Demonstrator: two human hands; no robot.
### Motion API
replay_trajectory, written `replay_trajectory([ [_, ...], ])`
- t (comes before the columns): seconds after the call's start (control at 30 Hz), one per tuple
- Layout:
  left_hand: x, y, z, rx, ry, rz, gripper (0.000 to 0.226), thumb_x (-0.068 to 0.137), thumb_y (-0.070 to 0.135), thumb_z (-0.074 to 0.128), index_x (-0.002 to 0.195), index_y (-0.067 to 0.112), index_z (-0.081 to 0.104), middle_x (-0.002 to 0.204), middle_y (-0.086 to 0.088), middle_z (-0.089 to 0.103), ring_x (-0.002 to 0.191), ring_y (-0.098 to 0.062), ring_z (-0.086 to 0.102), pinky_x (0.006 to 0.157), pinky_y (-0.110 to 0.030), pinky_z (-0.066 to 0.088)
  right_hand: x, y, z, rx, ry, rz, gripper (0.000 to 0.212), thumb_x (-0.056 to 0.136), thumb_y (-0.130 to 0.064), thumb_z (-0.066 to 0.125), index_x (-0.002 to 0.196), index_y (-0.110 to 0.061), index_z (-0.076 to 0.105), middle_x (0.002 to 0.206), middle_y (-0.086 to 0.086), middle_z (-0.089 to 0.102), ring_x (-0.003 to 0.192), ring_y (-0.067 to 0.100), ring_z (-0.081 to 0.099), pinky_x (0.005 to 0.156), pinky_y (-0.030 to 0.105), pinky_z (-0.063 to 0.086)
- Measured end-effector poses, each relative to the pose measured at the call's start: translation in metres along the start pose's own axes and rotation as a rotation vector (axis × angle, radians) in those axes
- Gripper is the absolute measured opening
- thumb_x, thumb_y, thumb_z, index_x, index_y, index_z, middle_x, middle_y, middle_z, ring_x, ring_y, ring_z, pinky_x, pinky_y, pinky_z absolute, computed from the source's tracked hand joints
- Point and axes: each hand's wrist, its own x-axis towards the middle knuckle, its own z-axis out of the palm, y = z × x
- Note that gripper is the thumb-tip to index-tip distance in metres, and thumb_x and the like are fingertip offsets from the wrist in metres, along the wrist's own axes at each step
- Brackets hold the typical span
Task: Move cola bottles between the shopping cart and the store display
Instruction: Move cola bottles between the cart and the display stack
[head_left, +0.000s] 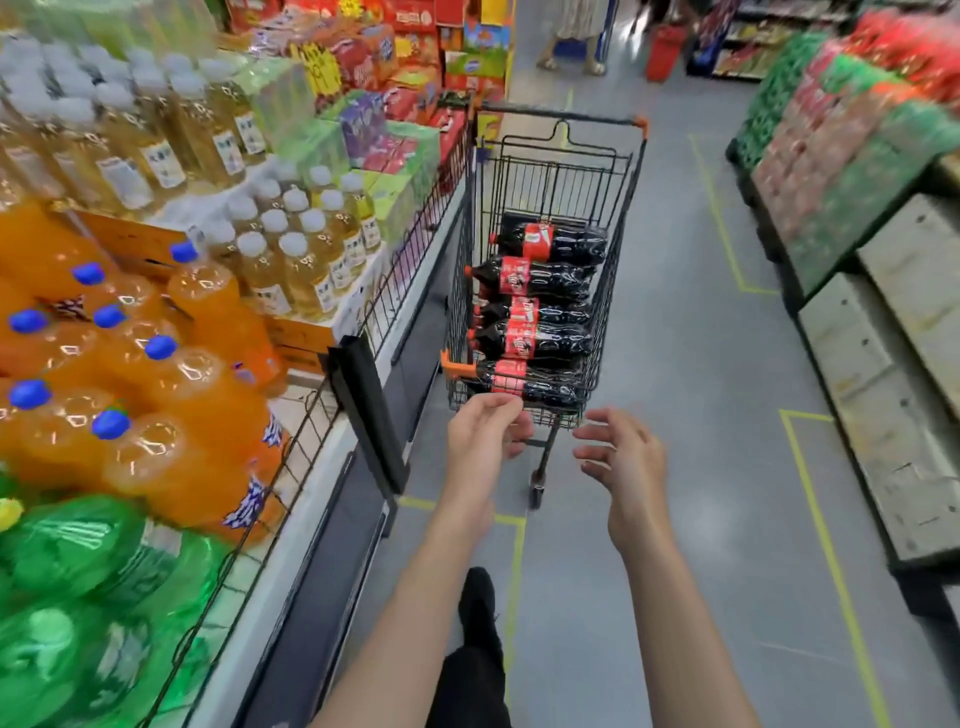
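While the cart (545, 291) stands in the aisle with its left side just beside the wire fence (415, 249) of the display (156, 312), open grey floor (701, 415) stretches to its right as far as the stacked cases (857, 208) on the far right. Five cola bottles (535, 312) lie on their sides in the cart's basket, stacked from near to far, caps pointing left and red labels up. The near rim of the basket, with its orange corner piece (457, 369), sits just beyond both hands. Yellow floor lines (821, 519) run along the aisle on the right. On the display to the left stand orange soda bottles (130, 364) with blue caps, pale yellow bottles (291, 249) farther back and green bottles (78, 597) nearest. The left hand (483, 436) reaches forward, fingers loosely curled at the basket's near edge, close to the nearest bottle, holding nothing that can be seen. The right hand (623, 457) is stretched out beside it, fingers spread and relaxed, empty, just short of the basket. Far up the aisle a person (576, 31) stands near a red basket (665, 52).
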Motion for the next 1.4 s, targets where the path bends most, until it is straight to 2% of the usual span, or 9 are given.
replay_trajectory([
  [0.37, 0.212, 0.049, 0.061, -0.14, 0.057, -0.245, 0.006, 0.101, 0.022, 0.063, 0.098, 0.017, 0.066, 0.086, -0.002, 0.072, 0.073, -0.011, 0.071, 0.07, -0.025, 0.052, 0.21, -0.055, 0.091, -0.076, -0.075, 0.089, 0.027, 0.105, -0.031, 0.053, 0.096, -0.011, 0.069, 0.077, 0.004, 0.07, 0.059, 0.014, 0.061, 0.055, 0.026, 0.046],
  [0.53, 0.279, 0.043, 0.084, -0.174, 0.13, -0.357, 0.007, 0.099, 0.021, 0.064, 0.1, 0.014, 0.068, 0.079, 0.0, 0.072, 0.073, -0.015, 0.069, 0.065, -0.025, 0.048, 0.288, -0.05, 0.106, -0.123, -0.083, 0.167, 0.028, 0.107, -0.026, 0.049, 0.091, -0.011, 0.068, 0.08, 0.008, 0.069, 0.067, 0.017, 0.063, 0.062, 0.028, 0.048],
  [0.73, 0.358, 0.023, 0.11, -0.224, 0.288, -0.451, 0.011, 0.1, 0.02, 0.064, 0.094, 0.013, 0.07, 0.07, 0.001, 0.074, 0.066, -0.014, 0.07, 0.057, -0.023, 0.054, 0.394, -0.05, 0.102, -0.207, -0.106, 0.295, 0.03, 0.106, -0.026, 0.05, 0.11, -0.003, 0.069, 0.096, 0.015, 0.072, 0.091, 0.026, 0.067, 0.081, 0.035, 0.052],
  [0.93, 0.428, 0.0, 0.154, -0.367, 0.427, -0.546, 0.018, 0.105, 0.028, 0.059, 0.104, 0.011, 0.065, 0.085, -0.005, 0.071, 0.076, -0.018, 0.065, 0.068, -0.028, 0.049, 0.492, -0.064, 0.104, -0.338, -0.245, 0.372, 0.023, 0.104, -0.024, 0.054, 0.105, -0.008, 0.071, 0.103, 0.017, 0.075, 0.101, 0.03, 0.07, 0.103, 0.046, 0.053],
  [1.03, 0.466, 0.001, 0.174, -0.514, 0.474, -0.553, 0.022, 0.106, 0.03, 0.057, 0.106, 0.009, 0.064, 0.085, -0.007, 0.073, 0.077, -0.02, 0.064, 0.069, -0.03, 0.051, 0.537, -0.067, 0.107, -0.393, -0.301, 0.429, 0.025, 0.101, -0.027, 0.059, 0.114, -0.007, 0.068, 0.11, 0.015, 0.073, 0.106, 0.028, 0.068, 0.105, 0.045, 0.052],
  [1.17, 0.528, 0.014, 0.181, -0.494, 0.514, -0.528, 0.021, 0.104, 0.032, 0.059, 0.107, 0.012, 0.061, 0.096, -0.006, 0.071, 0.083, -0.019, 0.067, 0.068, -0.03, 0.053, 0.588, -0.066, 0.119, -0.465, -0.295, 0.435, 0.027, 0.101, -0.031, 0.061, 0.118, -0.011, 0.06, 0.128, 0.015, 0.063, 0.114, 0.027, 0.063, 0.101, 0.039, 0.051],
  [1.27, 0.58, 0.021, 0.177, -0.466, 0.516, -0.503, 0.031, 0.103, 0.036, 0.06, 0.121, 0.011, 0.058, 0.107, -0.007, 0.069, 0.09, -0.018, 0.065, 0.079, -0.03, 0.054, 0.623, -0.059, 0.132, -0.509, -0.316, 0.459, 0.04, 0.099, -0.039, 0.062, 0.128, -0.014, 0.051, 0.141, 0.009, 0.052, 0.124, 0.025, 0.055, 0.104, 0.039, 0.042],
  [1.33, 0.619, 0.018, 0.173, -0.416, 0.53, -0.495, 0.041, 0.103, 0.039, 0.06, 0.133, 0.012, 0.053, 0.118, -0.01, 0.065, 0.092, -0.017, 0.063, 0.078, -0.029, 0.052, 0.648, -0.053, 0.144, -0.53, -0.306, 0.455, 0.048, 0.096, -0.042, 0.064, 0.133, -0.016, 0.049, 0.139, 0.006, 0.052, 0.125, 0.024, 0.052, 0.105, 0.04, 0.04],
  [1.4, 0.658, 0.013, 0.168, -0.396, 0.552, -0.506, 0.039, 0.103, 0.038, 0.062, 0.129, 0.012, 0.052, 0.111, -0.011, 0.061, 0.086, -0.017, 0.058, 0.071, -0.026, 0.049, 0.673, -0.048, 0.158, -0.586, -0.221, 0.337, 0.049, 0.093, -0.041, 0.069, 0.133, -0.017, 0.052, 0.13, 0.005, 0.059, 0.112, 0.021, 0.057, 0.095, 0.037, 0.042],
])
